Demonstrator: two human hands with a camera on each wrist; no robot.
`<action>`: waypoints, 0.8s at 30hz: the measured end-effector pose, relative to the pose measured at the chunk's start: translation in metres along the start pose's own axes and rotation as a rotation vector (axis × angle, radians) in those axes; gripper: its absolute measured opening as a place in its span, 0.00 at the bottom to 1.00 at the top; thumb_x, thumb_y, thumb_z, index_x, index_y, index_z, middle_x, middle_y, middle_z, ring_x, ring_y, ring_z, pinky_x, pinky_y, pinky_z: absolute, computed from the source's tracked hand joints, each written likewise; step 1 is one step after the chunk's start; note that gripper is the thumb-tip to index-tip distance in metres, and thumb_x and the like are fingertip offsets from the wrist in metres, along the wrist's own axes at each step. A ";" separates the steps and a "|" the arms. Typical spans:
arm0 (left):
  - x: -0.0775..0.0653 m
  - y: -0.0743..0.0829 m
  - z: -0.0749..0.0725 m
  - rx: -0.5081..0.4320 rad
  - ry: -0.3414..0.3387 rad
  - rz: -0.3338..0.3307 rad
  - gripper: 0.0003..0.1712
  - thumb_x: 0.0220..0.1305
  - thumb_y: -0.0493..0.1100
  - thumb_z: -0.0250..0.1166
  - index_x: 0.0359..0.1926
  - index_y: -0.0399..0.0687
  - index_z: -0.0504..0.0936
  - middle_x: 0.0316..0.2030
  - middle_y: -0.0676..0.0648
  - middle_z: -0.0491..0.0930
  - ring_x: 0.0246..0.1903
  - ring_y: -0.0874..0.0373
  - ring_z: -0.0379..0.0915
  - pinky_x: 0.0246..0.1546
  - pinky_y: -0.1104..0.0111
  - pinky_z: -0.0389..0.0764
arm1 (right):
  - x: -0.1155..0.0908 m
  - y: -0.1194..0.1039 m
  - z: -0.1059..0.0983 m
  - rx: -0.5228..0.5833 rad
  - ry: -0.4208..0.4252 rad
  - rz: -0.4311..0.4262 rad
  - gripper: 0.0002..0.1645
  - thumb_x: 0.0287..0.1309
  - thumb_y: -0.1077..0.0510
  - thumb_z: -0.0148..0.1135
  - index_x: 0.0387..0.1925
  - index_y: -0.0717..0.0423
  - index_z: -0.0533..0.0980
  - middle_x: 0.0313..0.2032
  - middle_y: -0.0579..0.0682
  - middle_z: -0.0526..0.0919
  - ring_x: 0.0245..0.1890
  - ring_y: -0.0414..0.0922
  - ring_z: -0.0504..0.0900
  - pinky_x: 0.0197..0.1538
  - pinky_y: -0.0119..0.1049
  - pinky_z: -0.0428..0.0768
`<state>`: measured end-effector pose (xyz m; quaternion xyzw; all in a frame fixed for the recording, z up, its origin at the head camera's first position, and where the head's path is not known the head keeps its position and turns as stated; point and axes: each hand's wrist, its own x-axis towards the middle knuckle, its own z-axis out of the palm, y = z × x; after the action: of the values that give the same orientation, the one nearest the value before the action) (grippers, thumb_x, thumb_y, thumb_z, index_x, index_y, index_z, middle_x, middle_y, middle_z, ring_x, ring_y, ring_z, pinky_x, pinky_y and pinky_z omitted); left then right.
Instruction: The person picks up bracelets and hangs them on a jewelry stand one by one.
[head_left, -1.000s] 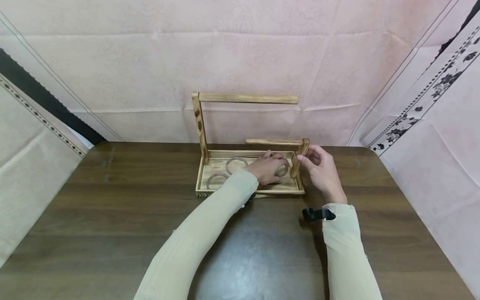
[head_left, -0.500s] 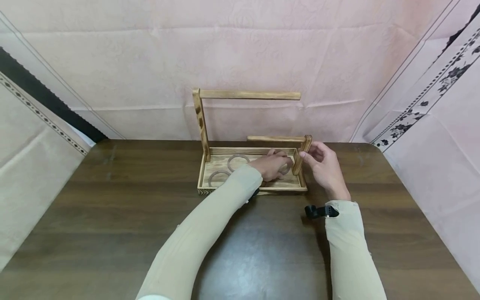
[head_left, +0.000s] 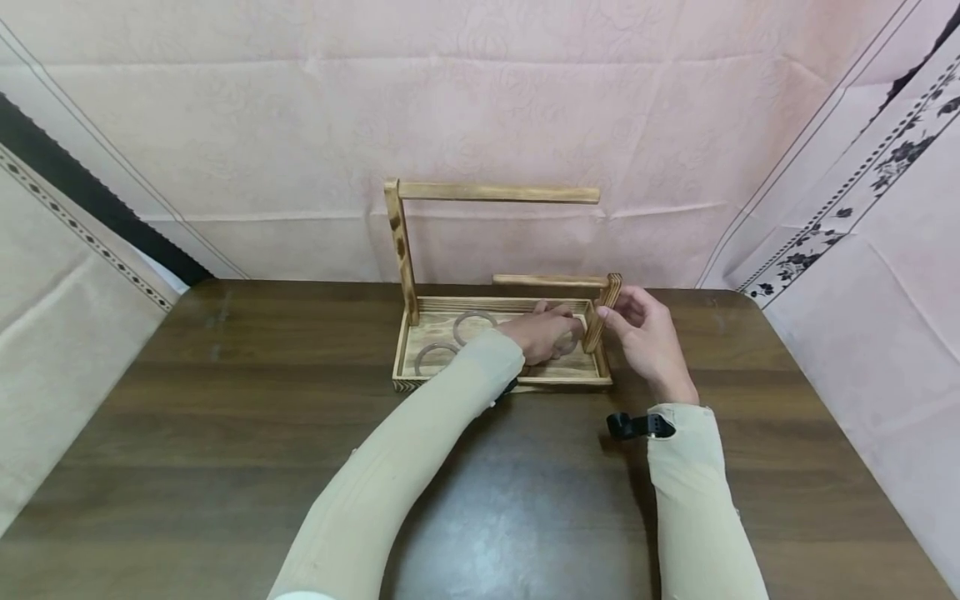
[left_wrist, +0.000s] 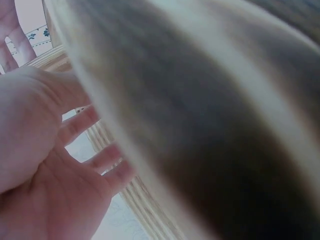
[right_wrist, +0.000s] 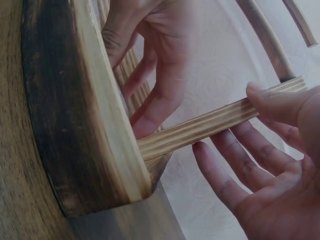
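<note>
A shallow wooden tray [head_left: 442,382] sits at the table's far edge, with ring outlines [head_left: 475,315] on its floor. My left hand [head_left: 542,333] reaches into its right half, over another ring shape, fingers pointing down; its fingertips are hidden behind the tray wall in the right wrist view. At the tray's right end, a short striped wooden post [right_wrist: 210,121] stands tilted, a rod [head_left: 551,282] extending left from its top. My right hand [head_left: 647,342] pinches this post near its upper end, thumb on one side and fingers on the other.
A taller post [head_left: 401,242] rises at the tray's left end, carrying a long bar [head_left: 498,193] whose right end is free. Pink patterned cloth [head_left: 480,108] hangs directly behind the brown table [head_left: 225,467]. The tray wall fills much of the left wrist view.
My left hand has shifted slightly right, closer to the short post. The right hand keeps its grip, and the tray and posts stay where they were apart from a slight camera shift.
</note>
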<state>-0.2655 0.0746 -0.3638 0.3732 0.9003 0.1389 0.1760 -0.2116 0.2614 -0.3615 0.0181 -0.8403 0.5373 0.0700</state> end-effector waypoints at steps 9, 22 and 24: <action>-0.004 -0.001 -0.007 -0.020 -0.035 0.007 0.20 0.69 0.35 0.61 0.57 0.59 0.79 0.65 0.53 0.66 0.69 0.45 0.58 0.72 0.54 0.66 | 0.000 0.001 -0.001 0.001 0.000 0.009 0.23 0.71 0.54 0.62 0.62 0.58 0.74 0.56 0.56 0.81 0.57 0.42 0.78 0.53 0.21 0.76; 0.000 -0.009 -0.009 0.143 -0.006 0.119 0.30 0.63 0.37 0.71 0.66 0.51 0.75 0.68 0.50 0.71 0.70 0.55 0.65 0.81 0.55 0.51 | 0.000 -0.001 0.001 0.029 0.003 0.008 0.22 0.71 0.55 0.62 0.61 0.59 0.73 0.52 0.54 0.81 0.53 0.36 0.79 0.52 0.21 0.78; 0.001 -0.009 -0.008 0.147 0.000 0.127 0.31 0.61 0.37 0.72 0.65 0.51 0.76 0.67 0.50 0.71 0.69 0.56 0.66 0.79 0.57 0.55 | -0.001 -0.001 0.001 0.029 0.005 0.006 0.22 0.71 0.55 0.63 0.61 0.59 0.74 0.52 0.54 0.81 0.52 0.36 0.79 0.51 0.21 0.78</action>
<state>-0.2753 0.0680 -0.3605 0.4413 0.8826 0.0832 0.1391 -0.2110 0.2602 -0.3609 0.0154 -0.8323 0.5497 0.0701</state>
